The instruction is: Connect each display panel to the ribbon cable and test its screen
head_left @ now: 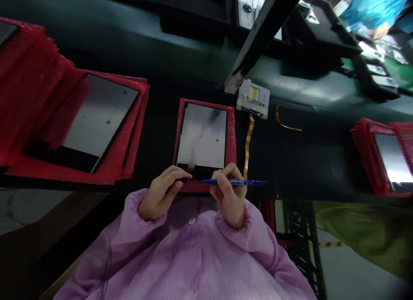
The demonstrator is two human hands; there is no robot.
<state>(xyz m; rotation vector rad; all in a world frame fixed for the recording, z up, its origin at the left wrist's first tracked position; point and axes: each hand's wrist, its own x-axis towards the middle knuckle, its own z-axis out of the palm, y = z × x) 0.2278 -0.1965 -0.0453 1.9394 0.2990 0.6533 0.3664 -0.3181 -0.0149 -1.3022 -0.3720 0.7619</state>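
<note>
Keeping that blue pen [240, 182] clear of the panel [202, 136] seems smart imo; it's flat on red wrap [231, 138] just ahead. Right hand [230, 199] pinches the pen, left hand [161, 194] grips a small dark piece [183, 179], maybe a cap.

The left grip [160, 194] was pinched, thumb [174, 189] close to curled fingers [170, 174]. The right grip [229, 194] was closed, fingers bent. Both forearms [137, 216] angled inward.

Screen [202, 136]: smooth, shiny like mirror. Red wrap [231, 149]: thin, crinkly, shiny plastic. Pen [257, 183]: smooth plastic. Coat [196, 257]: wrinkly cloth. Button [192, 221]: smooth, looks plastic. Table [306, 162]: smooth, bit shiny. Box [263, 100]: looks like dull metal. Strip [248, 143]: shiny.
</note>
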